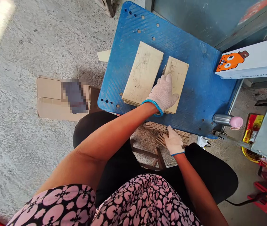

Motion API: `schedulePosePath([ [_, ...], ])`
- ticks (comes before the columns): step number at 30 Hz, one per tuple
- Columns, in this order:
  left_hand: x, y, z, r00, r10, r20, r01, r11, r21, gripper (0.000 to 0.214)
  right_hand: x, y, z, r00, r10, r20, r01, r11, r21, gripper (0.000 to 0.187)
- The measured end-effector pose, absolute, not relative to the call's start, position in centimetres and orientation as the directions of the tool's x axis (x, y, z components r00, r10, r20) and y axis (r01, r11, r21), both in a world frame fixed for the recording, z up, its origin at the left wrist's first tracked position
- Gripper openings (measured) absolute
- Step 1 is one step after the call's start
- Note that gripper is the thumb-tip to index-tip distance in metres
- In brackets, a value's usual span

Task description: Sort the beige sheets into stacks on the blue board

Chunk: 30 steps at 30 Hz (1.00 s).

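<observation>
seen on the blue table (201, 88): two stacks of pale cream rectangular boards, side by side at a slant, narrow gap between. wider stack (141, 72) at left: top face flat, marked with dark specks and smudges, mostly along the middle; under-layers slightly out of line at near end and right side. narrower stack (181, 78) at right: same pale colour, specks visible toward far end. left hand (163, 92), in a whitish knit glove, palm down across the near left part of the narrower stack; fingers extended, nearly together, thumb apart. just below the near table edge: lower boards (155, 126), seen edge-on, tan with dark lines between, unevenly fanned. right hand (174, 142), likewise gloved, against the lower boards; one digit pointing up along the edges, other fingers mostly out of sight; cannot tell whether clamped or merely resting. hidden beneath left hand: near inner corners of both upper stacks. not countable: layers in any stack. unclear: support under the lower boards, with wooden frame (145, 153) partly visible below. obscured by coarse pixels: contents of cardboard box (49, 108). cut off at right: printed carton (255, 59).
</observation>
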<state>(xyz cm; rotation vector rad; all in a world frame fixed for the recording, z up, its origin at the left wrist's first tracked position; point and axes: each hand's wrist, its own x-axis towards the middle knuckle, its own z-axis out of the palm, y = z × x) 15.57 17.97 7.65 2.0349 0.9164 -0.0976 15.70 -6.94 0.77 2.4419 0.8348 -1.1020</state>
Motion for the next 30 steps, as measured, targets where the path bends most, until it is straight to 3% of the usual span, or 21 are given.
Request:
schedulePosePath([
  [6,14.8,18.2,8.4,0.734,0.558,-0.387,0.638,-0.371,0.675,0.07,15.0,-7.3,0.4,0.55,0.376,-0.746,0.634,-0.769,0.079,0.056],
  [10,14.7,18.2,8.7,0.74,0.555,-0.379,0.631,-0.379,0.677,0.067,14.2,-8.2,-0.1,0.601,0.34,-0.723,0.55,-0.833,0.065,0.054],
  [13,14.6,18.1,8.9,0.746,0.548,-0.379,0.627,-0.385,0.677,0.066,13.7,-8.7,-0.3,0.594,0.398,-0.699,0.577,-0.816,0.026,0.052],
  [19,14.4,17.9,8.8,0.746,0.537,-0.394,0.627,-0.366,0.688,0.069,13.1,-7.8,0.8,0.33,0.509,-0.795,0.875,-0.481,0.055,0.033],
  [22,14.2,17.7,8.7,0.768,0.507,-0.392,0.605,-0.371,0.704,0.065,13.1,-7.0,1.2,0.245,0.517,-0.82,0.92,-0.391,0.028,0.033],
  [30,13.6,17.5,9.1,0.818,0.345,-0.461,0.556,-0.262,0.789,0.042,15.6,-4.9,3.5,0.272,0.492,-0.827,0.868,-0.496,-0.009,0.023],
])
